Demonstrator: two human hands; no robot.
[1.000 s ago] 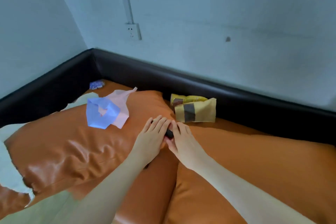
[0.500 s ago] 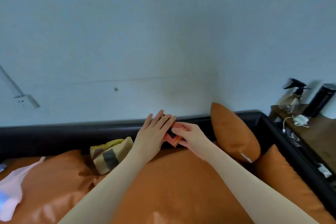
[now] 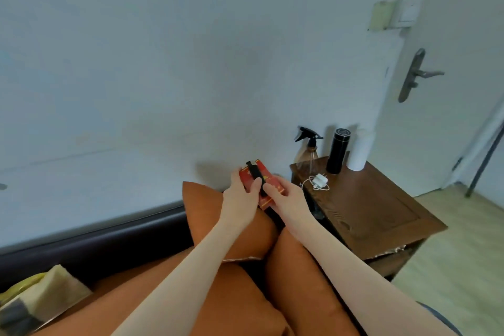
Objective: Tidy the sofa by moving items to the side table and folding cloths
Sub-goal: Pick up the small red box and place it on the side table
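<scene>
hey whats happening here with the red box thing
A person holds a red box with a slim black item on top, left hand and right hand both gripping it above the orange sofa cushions, near the wooden side table. A spray bottle, black flask and white charger sit there.

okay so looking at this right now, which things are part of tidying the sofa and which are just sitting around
Part of the job:
- red box with a black stick on top, held by the left hand and right hand
- side table
- folded yellow cloth on the sofa

Just sitting around:
- spray bottle
- black flask
- white bottle
- white charger
- cushions
</scene>
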